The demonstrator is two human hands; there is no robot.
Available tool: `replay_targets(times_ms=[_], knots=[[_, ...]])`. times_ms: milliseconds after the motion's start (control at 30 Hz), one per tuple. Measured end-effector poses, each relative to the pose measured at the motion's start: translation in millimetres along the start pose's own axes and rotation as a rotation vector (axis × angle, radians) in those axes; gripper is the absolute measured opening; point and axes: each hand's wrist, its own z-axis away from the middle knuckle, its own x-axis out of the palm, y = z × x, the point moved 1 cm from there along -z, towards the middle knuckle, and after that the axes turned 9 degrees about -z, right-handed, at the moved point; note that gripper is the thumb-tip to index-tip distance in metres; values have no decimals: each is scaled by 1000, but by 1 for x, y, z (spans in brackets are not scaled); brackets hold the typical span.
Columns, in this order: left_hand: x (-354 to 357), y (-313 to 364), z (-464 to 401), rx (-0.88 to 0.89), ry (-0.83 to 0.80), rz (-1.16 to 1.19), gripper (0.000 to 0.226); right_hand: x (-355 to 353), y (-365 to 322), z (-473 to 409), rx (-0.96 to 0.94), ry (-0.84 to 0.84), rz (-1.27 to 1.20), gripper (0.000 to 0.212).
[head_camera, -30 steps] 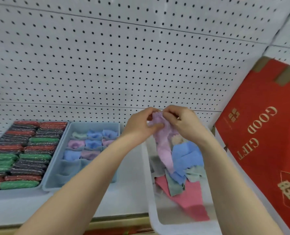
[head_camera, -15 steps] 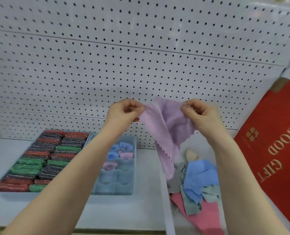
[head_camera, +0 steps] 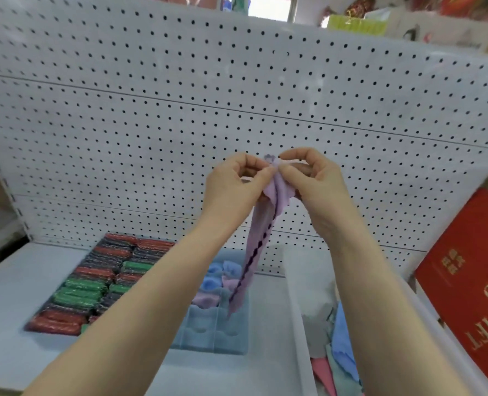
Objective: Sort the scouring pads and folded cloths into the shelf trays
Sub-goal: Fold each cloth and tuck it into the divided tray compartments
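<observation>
Both grips, left hand (head_camera: 234, 181) and right hand (head_camera: 314, 178), pinch the lilac cloth's (head_camera: 261, 232) top corners together, letting it hang limp above the blue tray (head_camera: 208, 341) at 6 o'clock; light and floppy, it likely handles best by its edges.

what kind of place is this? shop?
Probably a retail shop aisle: white pegboard shelf backing, a tray of packed scouring pads set out like stock, and a red gift box alongside.
</observation>
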Motion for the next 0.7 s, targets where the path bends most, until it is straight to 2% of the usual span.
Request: replay_targets(times_ms=[133, 200, 267, 333, 433, 500, 600, 700], knots=[[-11, -6, 0, -37, -61, -3, 19, 7, 11, 8, 64, -81, 8, 35], [-15, -11, 3, -63, -138, 33, 25, 12, 23, 13, 26, -54, 79, 36], [-18, -18, 7, -48, -215, 17, 31, 14, 31, 14, 6, 1, 117, 28], [-24, -24, 12, 42, -192, -135, 39, 13, 35, 14, 36, 31, 103, 29], [-33, -26, 13, 302, -22, -629, 45, 8, 37, 15, 123, -57, 23, 42], [-37, -28, 9, 283, -95, -737, 52, 7, 36, 16, 160, -166, 1, 45], [-39, -31, 5, 92, -180, -601, 24, 4, 37, 17, 184, -213, -46, 44], [-40, -34, 4, 97, -106, -580, 18, 1, 42, 22, 196, -196, -51, 40]])
